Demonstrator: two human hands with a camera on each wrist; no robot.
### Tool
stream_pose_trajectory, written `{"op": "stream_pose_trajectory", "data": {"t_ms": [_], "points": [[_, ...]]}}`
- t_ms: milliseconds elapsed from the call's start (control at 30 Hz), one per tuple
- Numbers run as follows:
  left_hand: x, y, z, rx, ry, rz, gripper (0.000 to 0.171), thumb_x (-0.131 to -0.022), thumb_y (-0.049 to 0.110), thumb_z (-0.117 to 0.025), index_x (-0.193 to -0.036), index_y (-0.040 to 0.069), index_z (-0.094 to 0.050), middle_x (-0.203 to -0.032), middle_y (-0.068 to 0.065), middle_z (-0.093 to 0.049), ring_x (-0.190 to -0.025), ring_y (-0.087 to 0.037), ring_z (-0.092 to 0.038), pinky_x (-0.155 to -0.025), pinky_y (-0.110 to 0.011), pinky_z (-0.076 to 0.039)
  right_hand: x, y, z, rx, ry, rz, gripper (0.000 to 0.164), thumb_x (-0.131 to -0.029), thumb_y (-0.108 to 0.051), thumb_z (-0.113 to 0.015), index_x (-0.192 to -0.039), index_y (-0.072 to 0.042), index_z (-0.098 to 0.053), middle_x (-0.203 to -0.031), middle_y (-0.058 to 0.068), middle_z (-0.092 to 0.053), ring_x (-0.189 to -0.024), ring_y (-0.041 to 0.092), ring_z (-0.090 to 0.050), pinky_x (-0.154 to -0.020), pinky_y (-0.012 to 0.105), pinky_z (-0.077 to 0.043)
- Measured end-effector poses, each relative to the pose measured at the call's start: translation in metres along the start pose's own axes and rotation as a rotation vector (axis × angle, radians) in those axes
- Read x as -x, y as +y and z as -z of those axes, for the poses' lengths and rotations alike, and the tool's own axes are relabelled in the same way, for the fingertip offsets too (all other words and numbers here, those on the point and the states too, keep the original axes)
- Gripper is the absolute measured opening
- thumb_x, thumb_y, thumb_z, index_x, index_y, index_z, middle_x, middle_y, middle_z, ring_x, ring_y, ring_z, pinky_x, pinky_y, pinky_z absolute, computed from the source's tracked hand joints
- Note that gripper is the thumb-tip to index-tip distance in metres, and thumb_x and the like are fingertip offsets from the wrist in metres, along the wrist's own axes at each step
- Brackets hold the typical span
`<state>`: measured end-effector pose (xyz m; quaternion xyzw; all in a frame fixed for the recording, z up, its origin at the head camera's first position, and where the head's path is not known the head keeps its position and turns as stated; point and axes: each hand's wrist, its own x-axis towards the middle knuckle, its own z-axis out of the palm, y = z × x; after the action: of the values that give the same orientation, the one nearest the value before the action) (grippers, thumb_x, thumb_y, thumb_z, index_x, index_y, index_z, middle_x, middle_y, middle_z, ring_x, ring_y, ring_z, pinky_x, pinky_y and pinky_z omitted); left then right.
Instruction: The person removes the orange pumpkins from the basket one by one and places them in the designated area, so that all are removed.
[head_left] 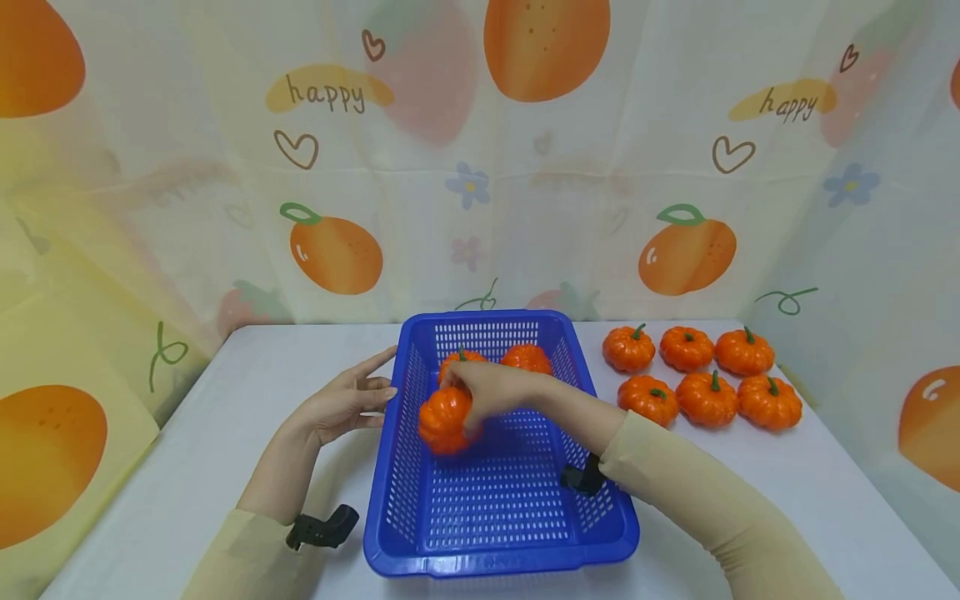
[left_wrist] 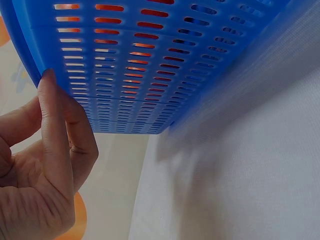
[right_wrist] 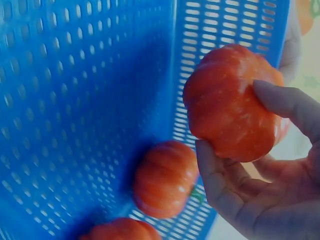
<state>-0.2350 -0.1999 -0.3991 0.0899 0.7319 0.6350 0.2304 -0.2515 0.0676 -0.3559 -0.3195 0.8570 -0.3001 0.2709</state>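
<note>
Beige sleeves (head_left: 705,492) enter from the bottom of the head view. At mid-frame, the right hand (head_left: 498,388) pinches an orange pumpkin (head_left: 442,423) between fingers and thumb, near the left side of the blue basket (head_left: 498,563). The left hand (head_left: 337,406), fingers loosely spread, touches the basket's rim. The pumpkin looks light and stiff, probably slippery; gripping opposite ribbed sides should hold best.

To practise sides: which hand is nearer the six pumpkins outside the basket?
Right. The right hand is over the basket, left of the pumpkins; the left hand is farther, at the basket's left side.
</note>
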Motion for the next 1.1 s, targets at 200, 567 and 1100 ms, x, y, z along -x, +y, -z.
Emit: {"op": "stream_pose_trajectory", "data": {"t_ms": [200, 567, 1100], "points": [[0.001, 0.0, -0.001, 0.003, -0.002, 0.005, 0.082, -0.098, 0.016, -0.059, -0.161, 0.022, -0.006, -0.1, -0.001, -0.059, -0.082, -0.009, -0.066, -0.08, -0.025, -0.061, 0.015, -0.011, 0.006, -0.185, 0.011, -0.01, 0.063, -0.072, 0.003, -0.078, -0.123, -0.015, -0.045, -0.127, 0.013, -0.054, -0.108, 0.026, -0.058, -0.085, 0.037, -0.061], [0.001, 0.0, -0.001, -0.014, 0.011, 0.003, 0.084, -0.097, 0.02, -0.061, -0.161, 0.025, -0.006, -0.101, -0.001, -0.059, -0.082, -0.009, -0.066, -0.081, -0.024, -0.06, 0.045, -0.024, 0.032, -0.505, 0.103, 0.141, 0.07, -0.081, 0.007, -0.073, -0.134, -0.024, -0.039, -0.141, 0.014, -0.044, -0.104, 0.03, -0.069, -0.078, 0.051, -0.061], [0.001, -0.002, -0.001, -0.014, 0.015, -0.014, 0.084, -0.097, 0.019, -0.061, -0.161, 0.024, -0.006, -0.101, -0.001, -0.059, -0.083, -0.009, -0.065, -0.081, -0.024, -0.06, 0.093, -0.014, 0.063, -0.739, 0.198, 0.401, 0.061, -0.082, 0.01, -0.066, -0.125, -0.026, -0.044, -0.138, 0.007, -0.044, -0.114, 0.025, -0.063, -0.094, 0.033, -0.058]]}}
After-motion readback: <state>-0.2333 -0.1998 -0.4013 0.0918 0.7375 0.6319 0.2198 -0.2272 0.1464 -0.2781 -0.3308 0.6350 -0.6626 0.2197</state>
